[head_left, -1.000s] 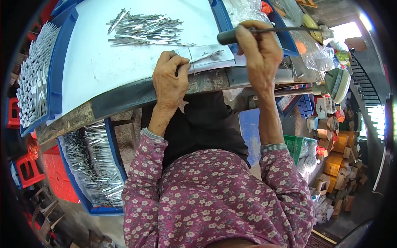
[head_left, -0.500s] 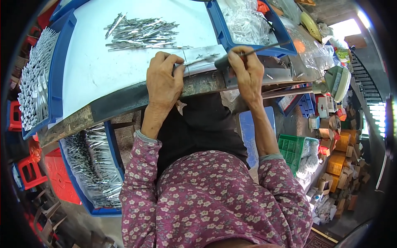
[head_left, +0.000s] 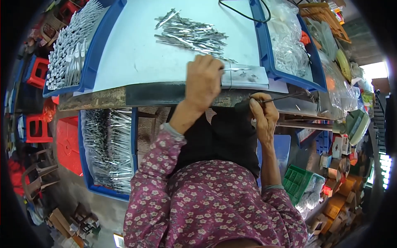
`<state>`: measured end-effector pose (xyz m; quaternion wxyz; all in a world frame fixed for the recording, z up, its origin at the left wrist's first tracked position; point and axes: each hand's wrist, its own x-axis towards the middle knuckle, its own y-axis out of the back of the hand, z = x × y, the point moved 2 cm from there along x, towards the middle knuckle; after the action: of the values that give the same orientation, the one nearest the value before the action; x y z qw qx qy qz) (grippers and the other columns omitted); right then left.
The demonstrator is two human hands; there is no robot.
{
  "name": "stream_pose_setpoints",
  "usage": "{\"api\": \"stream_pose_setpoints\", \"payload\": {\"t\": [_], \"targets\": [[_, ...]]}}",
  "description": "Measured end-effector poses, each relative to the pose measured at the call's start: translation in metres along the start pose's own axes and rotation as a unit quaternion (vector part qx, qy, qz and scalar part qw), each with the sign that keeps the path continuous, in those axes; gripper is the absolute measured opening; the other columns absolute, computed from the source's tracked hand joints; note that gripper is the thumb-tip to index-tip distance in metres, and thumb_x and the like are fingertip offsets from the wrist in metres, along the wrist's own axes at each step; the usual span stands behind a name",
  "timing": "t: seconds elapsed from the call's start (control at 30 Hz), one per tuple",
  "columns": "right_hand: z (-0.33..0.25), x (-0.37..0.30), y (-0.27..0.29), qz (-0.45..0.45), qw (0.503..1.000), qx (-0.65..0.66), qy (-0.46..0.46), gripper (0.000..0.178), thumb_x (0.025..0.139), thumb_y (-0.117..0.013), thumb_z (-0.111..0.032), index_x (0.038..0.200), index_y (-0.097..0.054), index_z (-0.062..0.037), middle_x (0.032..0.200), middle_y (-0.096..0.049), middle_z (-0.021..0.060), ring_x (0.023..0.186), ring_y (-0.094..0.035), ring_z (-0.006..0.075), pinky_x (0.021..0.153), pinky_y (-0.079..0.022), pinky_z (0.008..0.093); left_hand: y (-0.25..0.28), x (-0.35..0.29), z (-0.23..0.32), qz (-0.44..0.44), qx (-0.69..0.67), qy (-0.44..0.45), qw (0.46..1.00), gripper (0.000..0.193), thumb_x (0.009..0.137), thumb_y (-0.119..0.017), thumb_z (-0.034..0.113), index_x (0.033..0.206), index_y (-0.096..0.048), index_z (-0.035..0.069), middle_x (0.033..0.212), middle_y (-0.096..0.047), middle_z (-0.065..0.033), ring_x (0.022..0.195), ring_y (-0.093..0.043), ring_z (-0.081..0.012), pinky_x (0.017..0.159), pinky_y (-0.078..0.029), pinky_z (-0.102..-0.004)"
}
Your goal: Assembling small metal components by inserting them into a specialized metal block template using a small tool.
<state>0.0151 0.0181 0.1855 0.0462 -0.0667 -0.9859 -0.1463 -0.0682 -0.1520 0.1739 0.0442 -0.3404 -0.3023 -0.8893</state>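
My left hand (head_left: 202,80) is over the table's near edge with its fingers curled closed. A thin silver metal piece (head_left: 237,69) lies by its fingertips, along the far side of a small pale board (head_left: 250,78); what is between the fingers is hidden. My right hand (head_left: 264,109), lower and to the right at the table edge, is closed round a dark-handled tool with a long thin shaft (head_left: 285,98) pointing right. Its handle blends into my black trousers. Beyond my left hand lies a loose pile of slim silver metal pieces (head_left: 192,35) on the white sheet (head_left: 128,53).
A blue tray (head_left: 93,62) of white-ended rods stands at the left; another blue tray (head_left: 269,53) with clear plastic bags is at the right. Below the table sits a blue bin (head_left: 134,165) of metal pieces. A green lamp head (head_left: 356,126) sticks out at the right edge.
The view has shifted, so the table appears farther right. My right hand has drawn the tool back from the board toward my lap. My left hand has moved slightly farther over the table.
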Motion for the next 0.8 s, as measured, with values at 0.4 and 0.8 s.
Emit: {"api": "stream_pose_setpoints", "payload": {"t": [0.4, 0.8], "targets": [[0.007, -0.001, -0.003, -0.080, 0.996, -0.031, -0.009, 0.015, 0.088, -0.056, -0.014, 0.097, -0.054, -0.0025, 0.063, -0.051, 0.0010, 0.055, -0.047, 0.0075, 0.050, -0.039, 0.0228, 0.098, -0.024, -0.115, -0.061, 0.203, 0.124, 0.969, 0.008, 0.075, -0.060, 0.008, 0.082, -0.064, 0.009, 0.083, -0.059, -0.0090, 0.084, -0.053, -0.0306, 0.071, -0.042, -0.0419], [-0.016, 0.006, 0.029, -0.047, 0.998, -0.032, -0.030, 0.015, 0.087, -0.053, -0.011, 0.099, -0.057, -0.0023, 0.074, -0.054, -0.0010, 0.066, -0.044, 0.0059, 0.060, -0.037, 0.0206, 0.040, 0.046, -0.160, -0.060, 0.220, -0.008, 0.974, 0.021, 0.074, -0.054, 0.002, 0.093, -0.063, 0.006, 0.097, -0.057, -0.0137, 0.094, -0.051, -0.0334, 0.079, -0.044, -0.0429]]}}
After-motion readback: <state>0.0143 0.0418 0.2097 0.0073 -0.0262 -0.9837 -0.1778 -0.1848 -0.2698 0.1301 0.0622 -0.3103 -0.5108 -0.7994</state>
